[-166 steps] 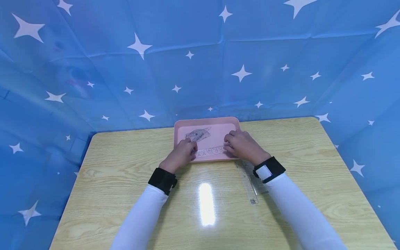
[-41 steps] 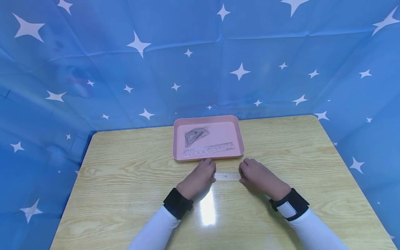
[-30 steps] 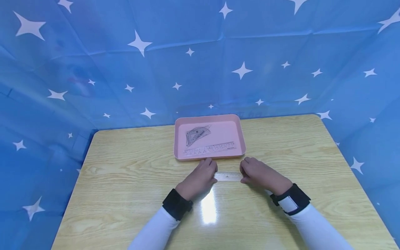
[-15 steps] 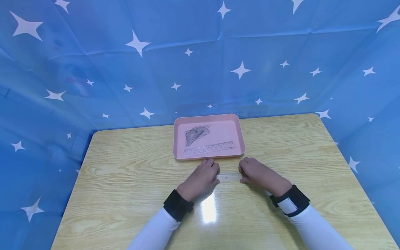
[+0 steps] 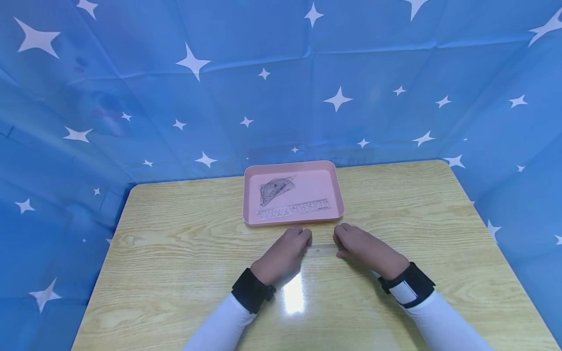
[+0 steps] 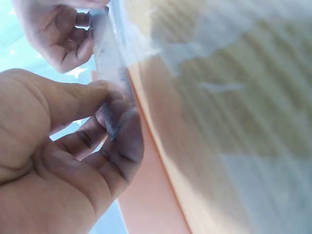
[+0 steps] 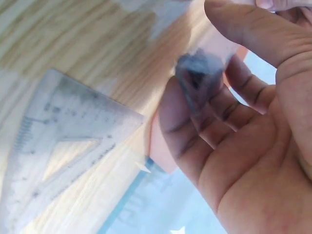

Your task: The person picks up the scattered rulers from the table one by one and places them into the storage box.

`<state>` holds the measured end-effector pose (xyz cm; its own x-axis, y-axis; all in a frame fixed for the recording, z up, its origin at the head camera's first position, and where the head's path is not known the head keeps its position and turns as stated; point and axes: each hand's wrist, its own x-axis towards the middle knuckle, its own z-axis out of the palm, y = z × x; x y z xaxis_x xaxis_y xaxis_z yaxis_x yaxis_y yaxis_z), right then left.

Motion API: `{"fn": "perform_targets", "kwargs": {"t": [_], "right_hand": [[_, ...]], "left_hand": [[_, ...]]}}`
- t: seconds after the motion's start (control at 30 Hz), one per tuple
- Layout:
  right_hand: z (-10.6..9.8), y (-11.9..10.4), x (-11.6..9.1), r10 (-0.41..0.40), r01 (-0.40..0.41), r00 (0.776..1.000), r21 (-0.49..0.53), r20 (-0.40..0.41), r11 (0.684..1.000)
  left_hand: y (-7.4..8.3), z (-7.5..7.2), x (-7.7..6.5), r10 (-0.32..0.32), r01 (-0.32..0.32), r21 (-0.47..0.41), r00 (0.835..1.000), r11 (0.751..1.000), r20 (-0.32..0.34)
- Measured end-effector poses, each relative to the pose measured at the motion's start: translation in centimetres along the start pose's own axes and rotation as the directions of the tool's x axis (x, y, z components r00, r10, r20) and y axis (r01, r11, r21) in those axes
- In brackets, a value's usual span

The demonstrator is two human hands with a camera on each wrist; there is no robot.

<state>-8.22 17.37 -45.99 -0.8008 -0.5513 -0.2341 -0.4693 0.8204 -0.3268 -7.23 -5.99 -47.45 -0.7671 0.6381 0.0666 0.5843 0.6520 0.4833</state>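
Both hands hold a clear straight ruler level, just in front of the pink tray. My left hand pinches its left end between thumb and fingers, clearly shown in the left wrist view. At the other end, the fingers of my right hand curl round the ruler; the thumb lies along its near side. Inside the tray lie a stencil ruler along the front and a clear protractor, which overlaps another clear piece. A transparent set square rests on the table below my right hand, mostly hidden in the head view.
The wood-grain table spreads to both sides of the arms. Behind the tray, a blue star-patterned curtain hangs along the table's back edge. A bright light reflection shows on the tabletop.
Earlier, both hands were at the stencil ruler inside the tray; it now lies there released. They hold another ruler in front, and lately the left hand has shifted slightly right, closer to the right hand.
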Motion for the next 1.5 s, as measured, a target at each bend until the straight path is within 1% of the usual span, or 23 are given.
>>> {"fn": "perform_targets", "kwargs": {"t": [0.1,0.17,0.37,0.47,0.6,0.67,0.73,0.83,0.9,1.03,1.13,1.27,1.37,1.5], "right_hand": [[0.0,-0.1,-0.1,-0.006,0.006,1.0,0.015,0.0,1.0],[0.1,-0.1,-0.1,-0.022,0.023,1.0,0.008,-0.009,1.0],[0.1,-0.5,-0.2,-0.097,0.096,0.994,-0.018,-0.059,0.995],[-0.1,-0.7,-0.2,-0.143,0.135,0.985,-0.076,-0.102,0.988],[-0.5,-0.9,-0.3,-0.195,0.171,0.966,-0.146,-0.171,0.974],[-0.8,-1.0,-0.4,-0.194,0.168,0.963,-0.146,-0.186,0.975],[-1.1,-1.1,-0.4,-0.176,0.152,0.967,-0.138,-0.184,0.979],[-1.5,-1.2,-0.4,-0.174,0.146,0.965,-0.148,-0.198,0.978],[-1.7,-1.3,-0.4,-0.195,0.157,0.954,-0.176,-0.226,0.972],[-2.2,-1.2,-0.1,-0.25,0.181,0.922,-0.242,-0.296,0.953],[-2.6,-1.2,0.3,-0.263,0.18,0.909,-0.266,-0.324,0.947],[-3.4,-1.4,1.1,-0.261,0.169,0.905,-0.279,-0.336,0.945],[-4.0,-1.4,1.7,-0.252,0.155,0.906,-0.288,-0.34,0.945],[-4.8,-1.2,2.6,-0.249,0.149,0.908,-0.296,-0.337,0.943]], "left_hand": [[0.0,-0.1,-0.1,-0.009,0.009,-0.036,1.0,0.999,0.008],[0.0,-0.2,-0.2,-0.003,0.003,-0.053,1.0,0.999,0.011],[0.0,-0.8,-0.4,0.019,-0.019,-0.047,1.0,0.999,0.001],[0.0,-1.3,-0.3,0.005,-0.005,-0.046,1.0,0.999,0.0],[-0.2,-1.8,-0.2,-0.008,0.007,-0.063,1.0,0.998,-0.01],[-0.3,-2.0,-0.2,-0.005,0.004,-0.072,1.0,0.997,-0.021],[-0.2,-2.3,-0.2,-0.001,-0.002,-0.077,0.999,0.997,-0.035],[-0.2,-2.7,-0.2,-0.01,0.006,-0.068,0.999,0.998,-0.051],[-0.1,-3.2,-0.2,-0.018,0.015,-0.054,0.998,0.998,-0.065],[-0.1,-4.0,-0.1,-0.033,0.031,-0.028,0.995,0.999,-0.094],[-0.2,-4.4,0.0,-0.04,0.037,-0.02,0.992,0.999,-0.116],[-0.4,-4.8,0.3,-0.035,0.037,0.009,0.987,0.999,-0.157],[-0.6,-5.2,0.6,-0.043,0.049,0.033,0.984,0.998,-0.17],[-1.0,-5.8,1.1,-0.066,0.076,0.058,0.985,0.995,-0.158]]}}
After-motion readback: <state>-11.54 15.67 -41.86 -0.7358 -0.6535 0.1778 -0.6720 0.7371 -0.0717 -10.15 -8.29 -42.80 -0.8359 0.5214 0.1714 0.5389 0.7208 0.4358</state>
